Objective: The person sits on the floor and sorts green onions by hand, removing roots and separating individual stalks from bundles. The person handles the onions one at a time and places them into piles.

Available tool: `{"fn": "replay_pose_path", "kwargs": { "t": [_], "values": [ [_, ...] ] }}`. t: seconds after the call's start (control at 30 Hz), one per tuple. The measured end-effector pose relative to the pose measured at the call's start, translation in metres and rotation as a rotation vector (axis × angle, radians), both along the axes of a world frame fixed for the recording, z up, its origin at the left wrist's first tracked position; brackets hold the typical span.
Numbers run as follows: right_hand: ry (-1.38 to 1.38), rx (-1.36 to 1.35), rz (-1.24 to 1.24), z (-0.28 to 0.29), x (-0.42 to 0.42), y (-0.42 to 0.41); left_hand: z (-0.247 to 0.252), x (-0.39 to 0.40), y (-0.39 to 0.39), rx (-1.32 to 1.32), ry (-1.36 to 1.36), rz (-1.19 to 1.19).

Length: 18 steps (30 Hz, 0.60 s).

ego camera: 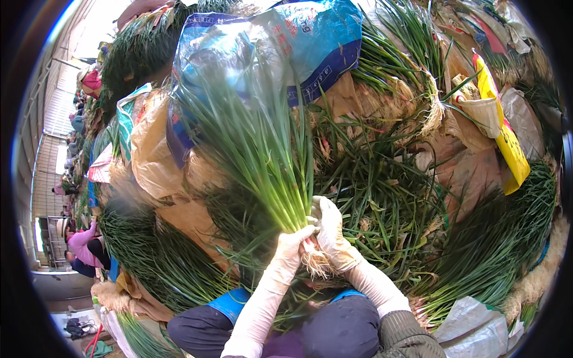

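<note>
A thick bunch of green onions [280, 179] is gripped low on its stems, just above the pale roots [315, 257]. Its leaves fan upward and away from me, blurred towards the tips. My left hand [293, 248], in a whitish glove, closes around the near left side of the stems. On the right side, my right hand [331, 232], gloved too, cups the same bunch with its fingers against the stems. Loose onion leaves and trimmings [380, 210] lie in a heap just to the right of the hands.
Beyond the bunch lies a blue printed plastic bag [331, 40]. Stacked green onions flank me at left [147, 250] and right [483, 250]. A yellow bag [510, 147] sits at the upper right, near brown sacking [465, 174]. Another person [85, 244] works at far left.
</note>
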State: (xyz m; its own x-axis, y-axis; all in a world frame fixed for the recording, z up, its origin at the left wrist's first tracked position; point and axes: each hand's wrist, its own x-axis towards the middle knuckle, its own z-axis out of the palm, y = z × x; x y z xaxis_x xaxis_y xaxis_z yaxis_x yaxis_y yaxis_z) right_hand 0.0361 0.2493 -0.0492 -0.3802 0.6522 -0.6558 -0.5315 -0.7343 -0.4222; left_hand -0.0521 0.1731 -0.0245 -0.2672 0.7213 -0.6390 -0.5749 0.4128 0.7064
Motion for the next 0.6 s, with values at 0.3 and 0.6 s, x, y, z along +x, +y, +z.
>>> {"fn": "replay_pose_path", "kwargs": {
  "t": [0.3, 0.6],
  "values": [
    [-0.365, 0.317, -0.022, -0.008, -0.008, -0.005, 0.003, 0.013, 0.003, -0.029, 0.055, 0.054],
    [-0.083, -0.115, -0.066, 0.002, 0.032, 0.024, -0.002, 0.007, 0.004, -0.126, 0.011, 0.086]
  ]
}}
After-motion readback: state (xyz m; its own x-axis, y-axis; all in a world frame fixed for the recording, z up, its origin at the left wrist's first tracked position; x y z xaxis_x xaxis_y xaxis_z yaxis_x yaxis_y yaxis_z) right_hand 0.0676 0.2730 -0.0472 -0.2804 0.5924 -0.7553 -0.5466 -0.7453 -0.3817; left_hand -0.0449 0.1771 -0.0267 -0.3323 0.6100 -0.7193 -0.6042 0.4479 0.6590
